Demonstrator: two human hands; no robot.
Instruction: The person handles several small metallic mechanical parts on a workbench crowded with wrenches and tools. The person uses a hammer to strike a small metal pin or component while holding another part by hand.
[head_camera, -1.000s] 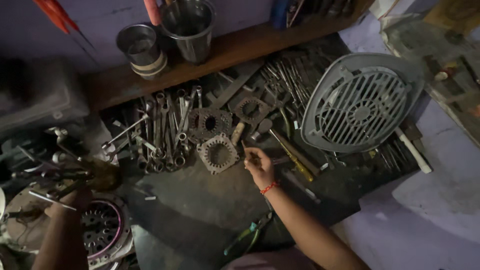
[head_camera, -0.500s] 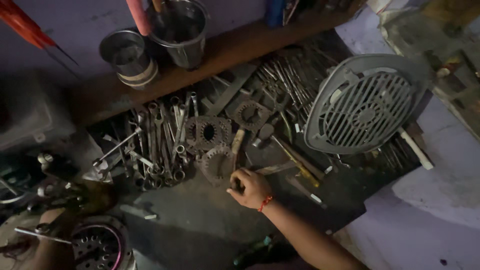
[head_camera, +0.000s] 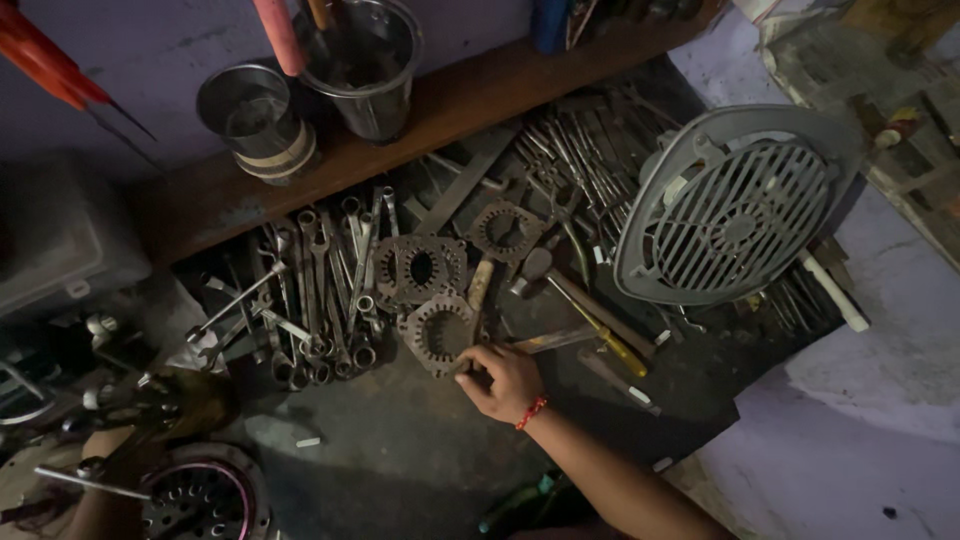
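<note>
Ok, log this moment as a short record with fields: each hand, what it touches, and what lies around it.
right hand: right hand grips the edge of a toothed ring plate on the floor
left hand: hand itself too dark to make out; that forearm reaches toward a round clutch-like part
beside the plate: spanners, two more ring plates
right of it: grey slotted cover, yellow-handled screwdriver
shelf: two steel cups

Bare floor (head_camera: 400, 450) lies open below your right hand (head_camera: 505, 380); spanners (head_camera: 320, 300), toothed ring (head_camera: 438, 333) and fan grille (head_camera: 735, 215) crowd above.
</note>
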